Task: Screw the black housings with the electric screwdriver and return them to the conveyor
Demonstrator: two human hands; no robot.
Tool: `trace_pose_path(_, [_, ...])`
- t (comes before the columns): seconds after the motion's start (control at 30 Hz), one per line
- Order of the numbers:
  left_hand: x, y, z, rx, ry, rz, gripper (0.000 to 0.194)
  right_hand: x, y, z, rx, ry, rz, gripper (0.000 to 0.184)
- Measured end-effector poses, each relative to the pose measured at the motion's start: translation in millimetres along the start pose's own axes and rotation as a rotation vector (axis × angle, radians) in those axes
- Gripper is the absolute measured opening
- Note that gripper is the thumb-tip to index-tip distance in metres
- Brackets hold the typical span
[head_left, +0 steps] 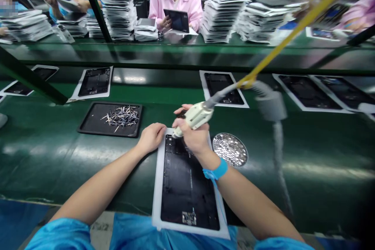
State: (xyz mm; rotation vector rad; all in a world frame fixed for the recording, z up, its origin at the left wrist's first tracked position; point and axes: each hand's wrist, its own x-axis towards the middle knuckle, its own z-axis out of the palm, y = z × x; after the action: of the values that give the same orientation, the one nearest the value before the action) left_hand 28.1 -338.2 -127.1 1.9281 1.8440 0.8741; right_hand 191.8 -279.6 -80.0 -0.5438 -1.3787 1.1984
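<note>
My right hand (195, 134) is wrapped round a cream-coloured electric screwdriver (195, 119), its nose pointing down and left over the top of a black tablet housing (187, 179). Whether the tip touches the housing is hard to make out. The housing lies open side up on a white sheet (157, 199) in front of me. At the sheet's upper left corner rests my left hand (151, 137), fingers curled together; anything pinched in them is hidden. A round dish of small shiny metal pieces (230, 149) sits just right of my right hand.
Left of my hands is a black tray (96, 120) with a pile of small strip-like parts (123, 117). A yellow strap (299, 31) and a grey cable (278, 148) hang at the right. More housings (95, 82) line the far side. Across sits a person in pink (175, 0) between tall stacks (118, 13).
</note>
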Motion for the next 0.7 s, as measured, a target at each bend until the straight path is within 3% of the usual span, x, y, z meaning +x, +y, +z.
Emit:
trace_pose_path(0.23, [7, 5, 0.7, 0.072, 0.062, 0.092, 0.025, 0, -45, -102, -0.151, 0.248, -0.151, 0.030])
trace_pose_path(0.3, [18, 14, 6.1, 0.167, 0.014, 0.144, 0.023, -4, -48, -121, -0.197, 0.318, -0.160, 0.030])
trace_pose_path(0.4, [41, 33, 12.7, 0.283, -0.198, 0.213, 0.031, -7, -44, -132, -0.250, 0.379, -0.173, 0.029])
trace_pose_path(0.53, [62, 46, 13.5, 0.260, -0.493, 0.252, 0.018, -7, -34, -133, -0.313, 0.377, -0.161, 0.029])
trace_pose_path(0.6, [69, 44, 13.6, 0.238, -0.533, 0.277, 0.020, -6, -30, -132, -0.332, 0.368, -0.151, 0.031])
trace_pose_path(0.7, [81, 37, 17.4, 0.281, -0.432, 0.302, 0.022, -5, -24, -133, -0.329, 0.356, -0.148, 0.031])
